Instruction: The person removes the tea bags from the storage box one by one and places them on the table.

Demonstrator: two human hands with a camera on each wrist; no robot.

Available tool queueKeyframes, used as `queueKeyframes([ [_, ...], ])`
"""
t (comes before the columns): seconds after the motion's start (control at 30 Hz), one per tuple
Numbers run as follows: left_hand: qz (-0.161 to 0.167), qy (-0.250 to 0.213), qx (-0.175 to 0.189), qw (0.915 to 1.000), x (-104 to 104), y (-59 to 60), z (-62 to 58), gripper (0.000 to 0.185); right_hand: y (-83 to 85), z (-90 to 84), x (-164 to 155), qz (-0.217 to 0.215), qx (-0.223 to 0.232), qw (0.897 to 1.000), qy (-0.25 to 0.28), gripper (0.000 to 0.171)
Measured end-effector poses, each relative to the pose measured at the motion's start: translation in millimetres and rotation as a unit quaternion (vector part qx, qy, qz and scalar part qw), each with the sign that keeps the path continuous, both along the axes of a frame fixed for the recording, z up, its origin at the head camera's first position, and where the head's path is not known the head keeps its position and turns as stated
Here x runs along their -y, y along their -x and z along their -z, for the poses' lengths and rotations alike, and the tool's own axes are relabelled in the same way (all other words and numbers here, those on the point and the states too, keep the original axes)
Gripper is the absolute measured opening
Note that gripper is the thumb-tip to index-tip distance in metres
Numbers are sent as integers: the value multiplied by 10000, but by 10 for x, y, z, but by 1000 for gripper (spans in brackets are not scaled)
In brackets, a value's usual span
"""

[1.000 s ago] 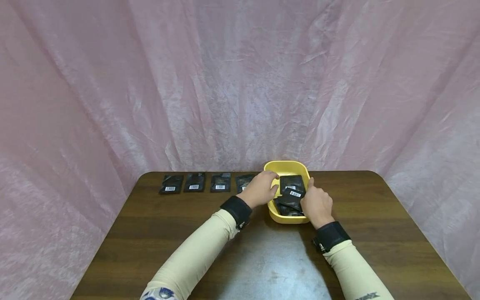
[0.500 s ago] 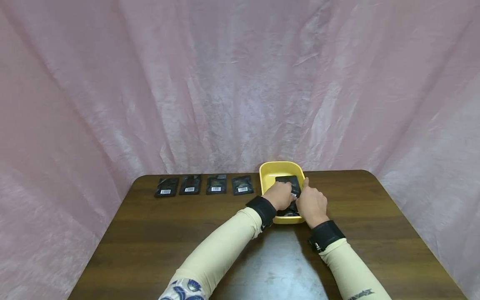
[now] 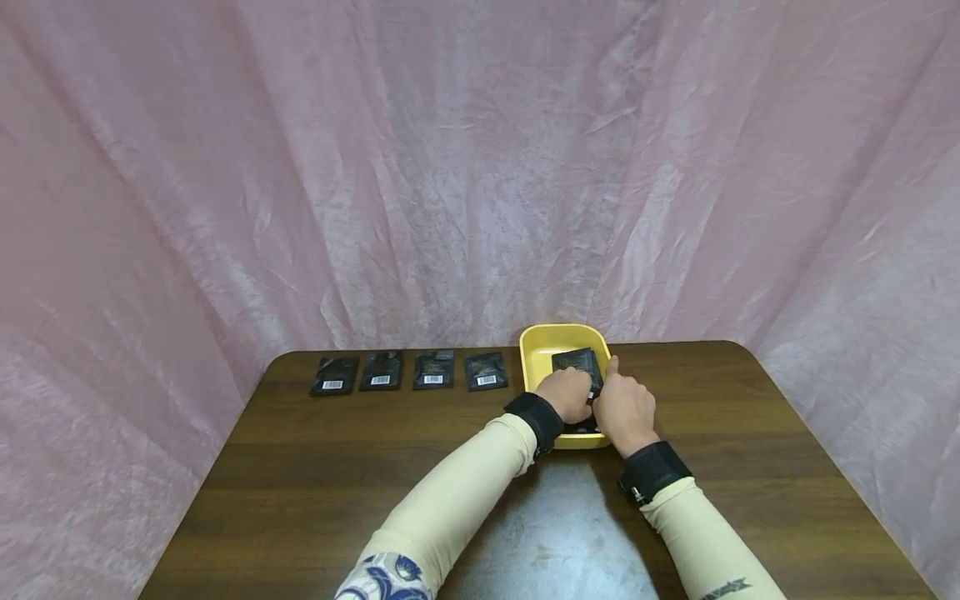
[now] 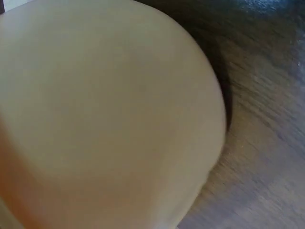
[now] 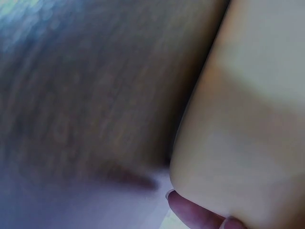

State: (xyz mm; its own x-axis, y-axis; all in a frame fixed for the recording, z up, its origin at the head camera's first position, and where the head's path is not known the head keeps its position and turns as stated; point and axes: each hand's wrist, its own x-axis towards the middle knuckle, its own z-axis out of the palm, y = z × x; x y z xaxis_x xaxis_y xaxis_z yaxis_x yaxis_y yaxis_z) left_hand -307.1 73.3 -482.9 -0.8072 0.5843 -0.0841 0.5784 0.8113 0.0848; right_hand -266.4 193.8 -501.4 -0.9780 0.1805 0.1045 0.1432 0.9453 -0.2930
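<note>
A yellow plastic basket (image 3: 542,361) sits by the table's far edge, with black sachets (image 3: 577,359) inside. My left hand (image 3: 567,396) reaches down over its left side into the sachets; its fingertips are hidden, so whether it pinches one does not show. My right hand (image 3: 626,410) holds the basket's right rim, thumb along the top. The left wrist view shows just the blurred palm side of the left hand (image 4: 109,109). In the right wrist view, the right hand (image 5: 243,129) fills one side, with curled fingertips (image 5: 195,212) low down.
Left of the basket, several black sachets with white barcode labels lie in a row: one far left (image 3: 334,376), others beside it (image 3: 381,371) (image 3: 433,369), the nearest (image 3: 486,372). The brown wooden table (image 3: 315,475) meets a pink curtain (image 3: 450,167) behind.
My left hand has moved right and down, from the basket's left rim into the sachets. My right hand keeps its hold on the rim. The view has shifted slightly.
</note>
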Motion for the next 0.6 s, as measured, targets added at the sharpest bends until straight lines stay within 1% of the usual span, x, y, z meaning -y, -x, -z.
queueKeyframes([
  [0.17, 136, 229, -109, 9996, -75, -1, 53, 13, -3, 7, 4, -54, -66, 10000, -24, 75],
  [0.27, 194, 318, -228, 9990, -97, -28, 62, 21, -4, 21, 1, -106, -154, 9998, -66, 73],
  [0.37, 216, 354, -288, 9987, -86, -65, 45, 27, -10, 37, -5, -138, -215, 9996, -100, 73],
  [0.5, 270, 357, -252, 9987, -45, -100, -8, 25, -17, 49, -12, -125, -252, 9996, -84, 74],
  [0.6, 278, 305, -200, 9989, -8, -100, -42, 29, -17, 41, -16, -105, -194, 9997, -48, 74],
])
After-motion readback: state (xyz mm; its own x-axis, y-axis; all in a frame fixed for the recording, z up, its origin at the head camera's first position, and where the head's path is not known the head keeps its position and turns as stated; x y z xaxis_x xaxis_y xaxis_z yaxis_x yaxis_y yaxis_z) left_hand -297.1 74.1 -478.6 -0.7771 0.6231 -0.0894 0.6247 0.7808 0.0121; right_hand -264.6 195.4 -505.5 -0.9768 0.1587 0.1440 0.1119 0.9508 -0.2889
